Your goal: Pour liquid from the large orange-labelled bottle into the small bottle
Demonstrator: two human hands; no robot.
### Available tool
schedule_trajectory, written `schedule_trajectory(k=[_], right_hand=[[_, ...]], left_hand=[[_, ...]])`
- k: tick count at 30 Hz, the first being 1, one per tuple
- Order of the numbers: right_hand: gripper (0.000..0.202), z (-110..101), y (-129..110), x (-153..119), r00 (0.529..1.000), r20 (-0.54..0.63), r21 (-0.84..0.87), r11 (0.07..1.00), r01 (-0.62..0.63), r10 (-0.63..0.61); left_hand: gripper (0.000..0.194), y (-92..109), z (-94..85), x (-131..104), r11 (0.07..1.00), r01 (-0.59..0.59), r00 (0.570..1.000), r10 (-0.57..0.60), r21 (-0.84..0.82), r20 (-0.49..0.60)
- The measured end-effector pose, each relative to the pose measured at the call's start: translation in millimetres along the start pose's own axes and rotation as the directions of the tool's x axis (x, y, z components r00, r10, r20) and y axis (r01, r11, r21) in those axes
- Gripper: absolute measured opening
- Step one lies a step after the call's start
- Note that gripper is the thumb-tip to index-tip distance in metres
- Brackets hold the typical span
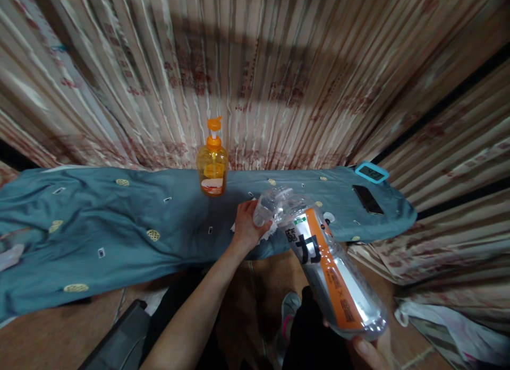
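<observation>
A large clear plastic bottle with an orange and silver label is tilted, its neck toward the upper left. My right hand grips its lower end at the bottom right. Near its mouth, my left hand is wrapped round a small clear cup. The bottle's neck and the cup overlap, so whether they touch is unclear. White crumpled tissue shows beside and under my left hand. An orange-capped pump bottle of yellow liquid stands upright behind, to the left.
A blue-green patterned cloth covers the long narrow table. A black phone and a blue-framed clock lie at its right end. Pleated curtains hang behind; a dark box-like object stands at lower left.
</observation>
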State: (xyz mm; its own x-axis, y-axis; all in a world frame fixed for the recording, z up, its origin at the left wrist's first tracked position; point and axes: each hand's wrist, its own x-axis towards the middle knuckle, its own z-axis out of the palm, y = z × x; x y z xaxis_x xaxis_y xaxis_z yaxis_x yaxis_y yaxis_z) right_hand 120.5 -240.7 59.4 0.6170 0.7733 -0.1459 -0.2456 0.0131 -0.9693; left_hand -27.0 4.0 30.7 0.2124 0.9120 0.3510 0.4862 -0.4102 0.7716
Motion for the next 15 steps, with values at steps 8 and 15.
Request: schedule_trajectory(k=[8,15], right_hand=[[0.074,-21,17,3,0.997,-0.029,-0.124,0.990,0.067,-0.071],[0.075,-24,20,5,0.996,0.008,-0.135,0.987,0.089,-0.088]], left_hand=[[0.052,0,-0.4,0,1.000,0.000,1.000,0.000,0.002,-0.001],[0.052,0,0.2,0,1.000,0.001,1.000,-0.001,0.012,-0.006]])
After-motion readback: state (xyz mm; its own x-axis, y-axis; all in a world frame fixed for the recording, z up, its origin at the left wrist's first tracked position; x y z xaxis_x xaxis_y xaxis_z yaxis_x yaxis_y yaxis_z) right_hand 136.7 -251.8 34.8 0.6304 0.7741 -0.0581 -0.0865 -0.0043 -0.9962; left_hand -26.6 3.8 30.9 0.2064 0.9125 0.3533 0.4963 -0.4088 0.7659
